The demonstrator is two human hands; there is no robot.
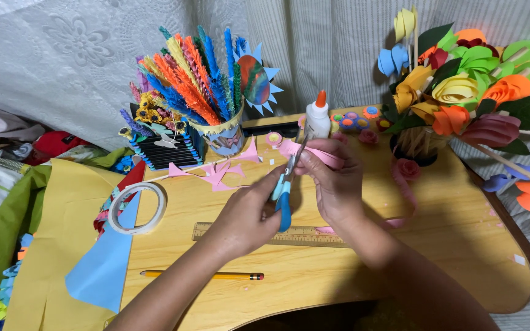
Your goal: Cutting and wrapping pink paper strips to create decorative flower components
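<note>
Pink paper strip (317,153) sits pinched in your right hand (337,184) above the desk (400,245), while your left hand (246,214) grips blue scissors (284,190) cutting it; blades close to fingertips could nick you or tear the strip. White glue bottle (318,117), orange-capped, stands just behind.

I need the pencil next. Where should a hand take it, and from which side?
Grip the pencil mid-shaft from above. It lies flat and crosswise near the table's front edge, below the ruler, with bare wood around it, eraser end pointing right.
</note>
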